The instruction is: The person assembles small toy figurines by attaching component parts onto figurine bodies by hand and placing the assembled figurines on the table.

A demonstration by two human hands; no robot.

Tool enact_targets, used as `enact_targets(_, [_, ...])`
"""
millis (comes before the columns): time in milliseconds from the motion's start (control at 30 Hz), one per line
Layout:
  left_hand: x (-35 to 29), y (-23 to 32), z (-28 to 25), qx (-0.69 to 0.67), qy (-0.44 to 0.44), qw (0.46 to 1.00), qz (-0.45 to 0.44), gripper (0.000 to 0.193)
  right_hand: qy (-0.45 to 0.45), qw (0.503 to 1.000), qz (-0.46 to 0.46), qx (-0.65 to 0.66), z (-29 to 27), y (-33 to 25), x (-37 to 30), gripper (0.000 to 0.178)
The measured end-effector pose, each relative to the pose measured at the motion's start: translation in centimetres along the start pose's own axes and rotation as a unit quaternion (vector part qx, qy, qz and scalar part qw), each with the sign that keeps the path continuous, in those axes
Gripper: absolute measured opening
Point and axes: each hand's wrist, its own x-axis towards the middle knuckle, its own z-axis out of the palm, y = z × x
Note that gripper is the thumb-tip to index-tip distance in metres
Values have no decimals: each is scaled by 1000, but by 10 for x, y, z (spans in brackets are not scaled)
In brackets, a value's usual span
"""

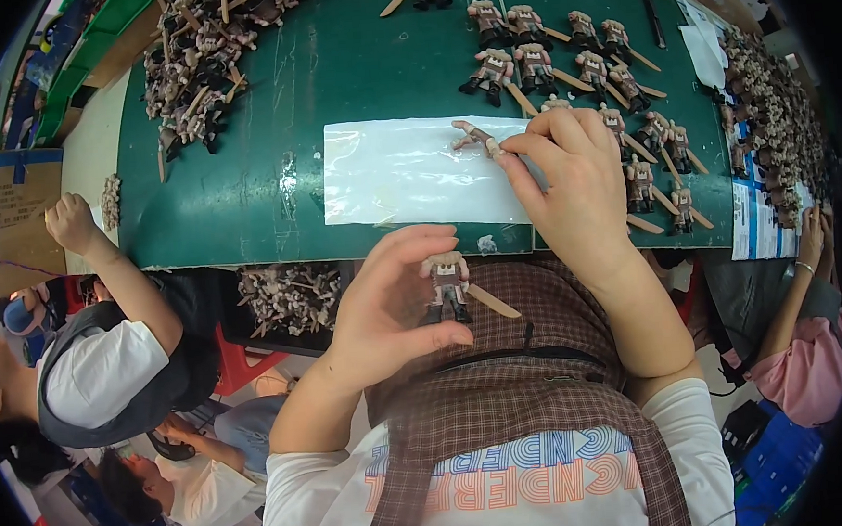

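Observation:
My left hand (371, 309) is curled around a small toy figurine (448, 279) in front of my apron, just below the table edge. The figurine is brown and pinkish with dark boots, and a flat tan stick (494, 301) juts from its side. Over a white plastic sheet (387, 183) on the table, my right hand (574, 172) pinches a small, thin, flesh-and-brown piece (473, 132) between thumb and fingertips. It looks like a figurine's arm, though its exact kind is hard to make out. Several similar figurines (534, 63) stand or lie beyond my right hand.
A heap of figurines (197, 74) covers the far left of the green table (282, 204). More crowd the right side (769, 116). A black pen-like tool (651, 10) lies at the far right. A black tray of parts (288, 295) sits below the table edge. Co-workers sit on both sides.

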Motion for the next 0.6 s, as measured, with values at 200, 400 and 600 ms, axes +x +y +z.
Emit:
enact_targets(200, [7, 15, 10, -115, 51, 988, -93, 70, 15, 1000, -10, -24, -9, -1, -2, 8])
enact_targets(400, [15, 28, 14, -138, 21, 976, -166, 75, 19, 908, 179, 379, -26, -6, -25, 15])
enact_targets(600, [13, 23, 26, 99, 25, 995, -1, 79, -16, 922, -65, 381, -53, -5, -52, 27])
